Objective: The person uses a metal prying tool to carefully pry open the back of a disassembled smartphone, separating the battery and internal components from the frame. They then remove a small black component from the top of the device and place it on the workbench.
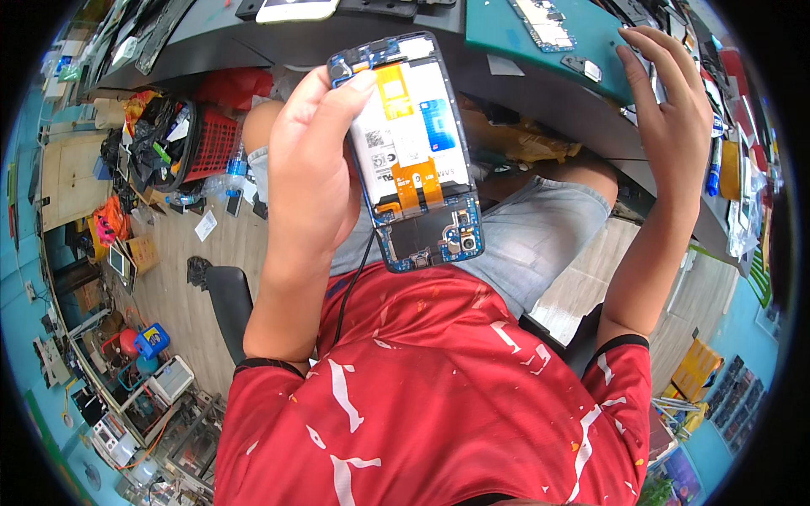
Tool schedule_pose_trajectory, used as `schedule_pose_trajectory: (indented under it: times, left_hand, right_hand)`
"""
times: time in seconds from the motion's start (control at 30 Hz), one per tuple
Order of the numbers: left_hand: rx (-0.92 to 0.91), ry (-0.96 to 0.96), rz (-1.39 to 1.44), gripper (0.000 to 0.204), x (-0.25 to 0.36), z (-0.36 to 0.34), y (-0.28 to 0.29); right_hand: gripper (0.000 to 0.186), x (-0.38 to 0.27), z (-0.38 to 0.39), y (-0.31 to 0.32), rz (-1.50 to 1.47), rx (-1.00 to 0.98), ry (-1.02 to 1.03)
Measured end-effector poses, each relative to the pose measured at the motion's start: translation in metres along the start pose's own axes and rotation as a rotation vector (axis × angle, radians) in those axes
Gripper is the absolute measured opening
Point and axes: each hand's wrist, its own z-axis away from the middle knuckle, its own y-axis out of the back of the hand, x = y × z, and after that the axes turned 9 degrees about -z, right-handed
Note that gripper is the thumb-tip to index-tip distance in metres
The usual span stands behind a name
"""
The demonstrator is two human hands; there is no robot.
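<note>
Opened phone (413, 152) sits in your left hand (316, 143), off the desk (202, 46) and above your lap. Thumb lies over its upper left corner; the other fingers are behind it, so how much they support can't be told.

Right hand (671, 105) is well apart, at the mat's far side: fingers loosely spread, thumb and forefinger a little apart, nothing seen in them. Whether they touch anything there is unclear.

Main risk, as I judge it: a drop. Your hold is high and to one side, and the end with the camera (468, 244) hangs well below your thumb. A knock or slack grip could tip it toward your shorts (548, 223) or the floor.

Second: your thumb tip is just beside the upper orange ribbon (393, 91). Sliding inward could crease it or work a connector loose. Squeezing or twisting the frame could strain the white battery (411, 143).

Watch the black cable (354, 287) below your left fingers; if it's attached, a tug would drag the phone. Can't tell.

On the green mat (498, 34), left of your right fingertips, a loose circuit board (544, 25) and small metal part (584, 67) could be swept by a careless reach.
</note>
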Motion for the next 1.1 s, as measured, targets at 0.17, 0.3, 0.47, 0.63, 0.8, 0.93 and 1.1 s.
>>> schedule_pose_trajectory:
  times: [0.17, 0.3, 0.47, 0.63, 0.8, 0.93, 1.1]
  left_hand:
    - [0.106, -0.053, 0.041, 0.023, -0.003, 0.005, 0.001]
    - [0.054, -0.14, 0.164, 0.028, -0.004, 0.013, 0.015]
    - [0.127, -0.218, 0.163, 0.03, -0.002, 0.028, 0.014]
    - [0.185, -0.18, 0.271, 0.034, -0.01, 0.039, 0.01]
    - [0.097, -0.131, 0.306, 0.042, -0.022, 0.058, 0.016]
    - [-0.008, 0.017, 0.152, 0.055, -0.02, 0.073, 0.03]
    - [-0.419, 0.311, 0.18, 0.063, -0.019, 0.073, 0.052]
  right_hand:
    - [0.02, -0.029, 0.0, 0.013, -0.164, 0.061, -0.026]
    - [0.025, -0.082, 0.009, 0.034, -0.725, -0.078, -0.473]
    - [0.04, -0.104, 0.012, 0.014, -1.164, -0.593, -0.716]
    - [0.043, -0.126, 0.035, -0.019, -1.606, -0.542, -0.873]
    - [0.037, -0.124, 0.039, -0.025, -1.7, -0.474, -0.989]
    - [0.037, -0.111, 0.037, -0.019, -1.644, -0.382, -0.914]
    - [0.032, -0.096, 0.036, -0.015, -1.48, -0.368, -0.828]
